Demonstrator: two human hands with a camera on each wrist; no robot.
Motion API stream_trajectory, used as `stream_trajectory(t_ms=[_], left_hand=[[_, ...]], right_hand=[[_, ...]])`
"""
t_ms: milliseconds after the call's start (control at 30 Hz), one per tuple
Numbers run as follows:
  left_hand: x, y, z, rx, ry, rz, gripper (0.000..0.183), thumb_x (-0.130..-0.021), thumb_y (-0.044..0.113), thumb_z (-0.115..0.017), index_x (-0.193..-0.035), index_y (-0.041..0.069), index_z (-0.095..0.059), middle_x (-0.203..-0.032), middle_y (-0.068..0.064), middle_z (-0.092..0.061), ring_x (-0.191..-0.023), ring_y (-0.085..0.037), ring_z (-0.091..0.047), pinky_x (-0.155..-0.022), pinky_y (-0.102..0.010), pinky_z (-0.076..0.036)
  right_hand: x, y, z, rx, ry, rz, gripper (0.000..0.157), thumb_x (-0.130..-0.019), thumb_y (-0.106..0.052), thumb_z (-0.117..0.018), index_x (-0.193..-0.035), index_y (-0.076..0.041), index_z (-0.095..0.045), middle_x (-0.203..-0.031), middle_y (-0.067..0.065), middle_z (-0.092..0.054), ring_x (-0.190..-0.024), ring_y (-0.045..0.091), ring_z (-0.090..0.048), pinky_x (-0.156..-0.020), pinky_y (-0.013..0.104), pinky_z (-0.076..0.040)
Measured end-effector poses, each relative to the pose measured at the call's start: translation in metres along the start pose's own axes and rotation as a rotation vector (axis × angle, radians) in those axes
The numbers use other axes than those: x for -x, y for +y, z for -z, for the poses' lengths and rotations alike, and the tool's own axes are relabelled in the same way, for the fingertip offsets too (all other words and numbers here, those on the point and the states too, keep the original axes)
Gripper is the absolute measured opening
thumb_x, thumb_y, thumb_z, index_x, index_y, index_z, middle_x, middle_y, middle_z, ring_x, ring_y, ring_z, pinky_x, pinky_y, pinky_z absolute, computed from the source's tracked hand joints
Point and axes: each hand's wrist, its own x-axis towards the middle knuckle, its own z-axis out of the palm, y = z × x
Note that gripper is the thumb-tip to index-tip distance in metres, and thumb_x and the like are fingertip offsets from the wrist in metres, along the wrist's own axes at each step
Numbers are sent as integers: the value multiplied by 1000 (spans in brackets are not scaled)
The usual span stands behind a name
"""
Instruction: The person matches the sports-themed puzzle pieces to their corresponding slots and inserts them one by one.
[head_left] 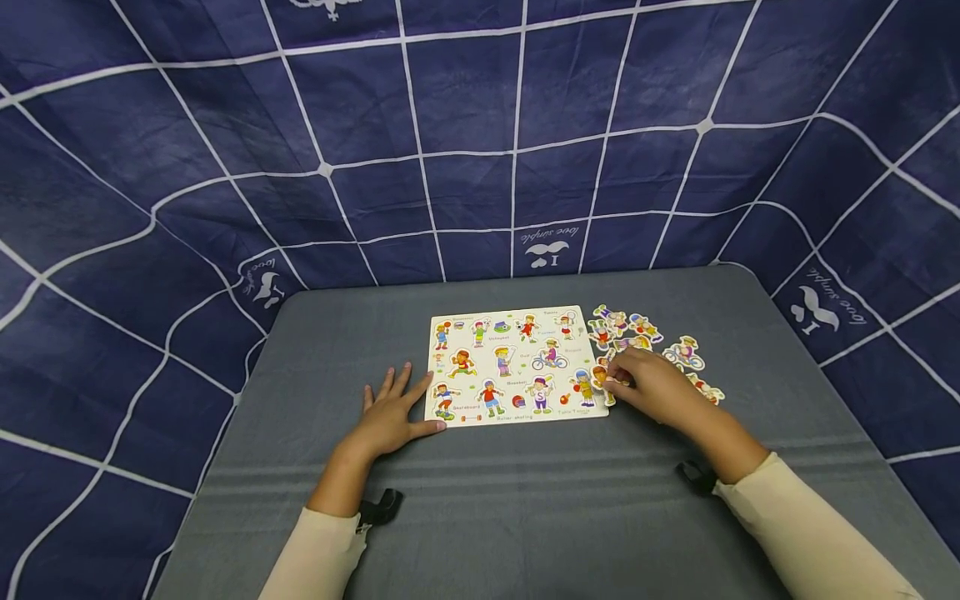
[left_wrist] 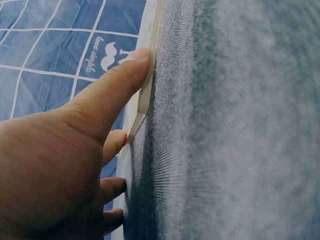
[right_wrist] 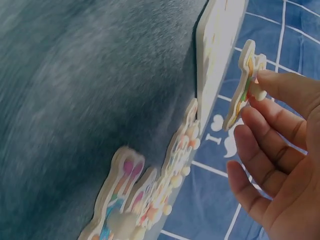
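Note:
A white wooden puzzle board (head_left: pixel 573 350) printed with sports figures and English words lies flat on the grey table. My left hand (head_left: pixel 385 417) rests at its left edge with fingers spread, the thumb (left_wrist: pixel 127 75) lying along the board's side. Over the board's right edge, my right hand (head_left: pixel 651 383) pinches the small round knob of a puzzle piece (right_wrist: pixel 244 80) between thumb and fingers. That piece is a child figure, tilted and raised above the board in the right wrist view. Figures fill many spots on the board, including a cyclist (head_left: pixel 550 356) and a runner (head_left: pixel 461 363).
Several loose knobbed puzzle pieces (head_left: pixel 630 342) lie heaped right of the board, beyond the right hand. A cyclist piece (head_left: pixel 684 353) and another figure piece (head_left: pixel 705 388) lie farther right. Blue cloth with white lines (head_left: pixel 465 192) hangs behind and beside the table.

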Motion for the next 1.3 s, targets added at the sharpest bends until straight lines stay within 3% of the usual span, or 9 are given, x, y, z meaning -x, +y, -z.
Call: stream_trajectory(t_ms=[500, 1300], left_hand=[[-1, -1, 1, 5, -16, 7, 99, -82, 70, -69, -162, 32, -25, -172, -13, -5, -158, -43, 4, -117, -75, 6], [1, 0, 2, 19, -15, 10, 99, -82, 69, -70, -162, 32, -25, -172, -14, -6, -158, -43, 3, -117, -76, 6]], right_hand=[[-17, -12, -7, -24, 5, -61, 20, -88, -27, -79, -84, -15, -64, -78, -3, -56, -72, 9, -49, -67, 30, -41], [-48, -37, -28, -104, -14, -87, 24, -89, -30, -78, -80, -16, -61, -79, -3, -58, -69, 8, -50, -64, 26, -41]])
